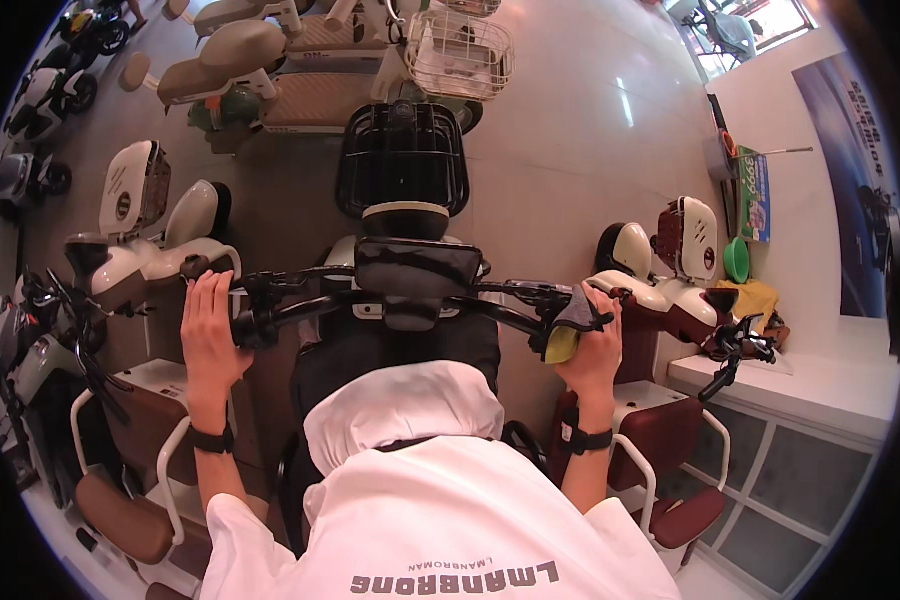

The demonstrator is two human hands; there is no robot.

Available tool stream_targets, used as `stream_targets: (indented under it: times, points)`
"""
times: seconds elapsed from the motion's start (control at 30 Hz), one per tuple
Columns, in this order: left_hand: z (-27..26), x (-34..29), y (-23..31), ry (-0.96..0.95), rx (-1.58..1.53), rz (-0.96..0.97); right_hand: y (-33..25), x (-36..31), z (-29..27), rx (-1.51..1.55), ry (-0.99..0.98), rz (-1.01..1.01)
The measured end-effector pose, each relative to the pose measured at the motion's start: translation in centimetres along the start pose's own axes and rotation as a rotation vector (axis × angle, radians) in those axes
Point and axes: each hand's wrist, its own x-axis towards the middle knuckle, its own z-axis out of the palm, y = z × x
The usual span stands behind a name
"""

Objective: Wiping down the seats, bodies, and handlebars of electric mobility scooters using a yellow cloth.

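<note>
Head view, looking down over a scooter (410, 315) at the centre of the frame, with handlebar (315, 306) spread left to right, display (415, 262) in the middle and black basket (348, 190) above. Left of centre, left hand (212, 335) over the outer end of the left grip (255, 325), fingertips toward the top of the frame; cannot tell whether closed around it or merely resting there. Right of centre, right hand (594, 358) bent around the right end of the handlebar, with a grey and yellow-green cloth (576, 316) caught between palm and bar.

Likeliest trouble, by judgement: a snag of the cloth on the lever (525, 288) just beside it, from loose folds. Also possible: an accidental twist or squeeze at the right end, from hard pressure through the fabric; or a sideways swing of the handlebar, from an uneven push.

Hidden: most of the right end, under hand and cloth; the front wheel, below basket and display. Cut off at the lower edge: the white shirt (420, 530). Hard to make out: the switches (260, 290) near the left grip, dark against dark, and any depth near the bent fisheye rim
</note>
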Motion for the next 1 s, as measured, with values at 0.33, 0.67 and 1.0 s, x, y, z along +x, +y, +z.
stream_targets:
  times: [0.33, 0.67, 1.0]
  points:
    - [1.2, -4.6, -1.1, 0.051, 0.061, -0.01, 0.1, -6.4, 0.7, 0.007, 0.112, 0.052]
    - [2.6, -5.7, -1.7, 0.168, 0.07, 0.064, -0.6, -9.4, 2.6, -0.151, 0.232, 0.089]
    - [2.9, -3.6, -3.1, 0.239, 0.072, 0.181, -1.1, -11.8, 3.7, -0.201, 0.236, 0.17]
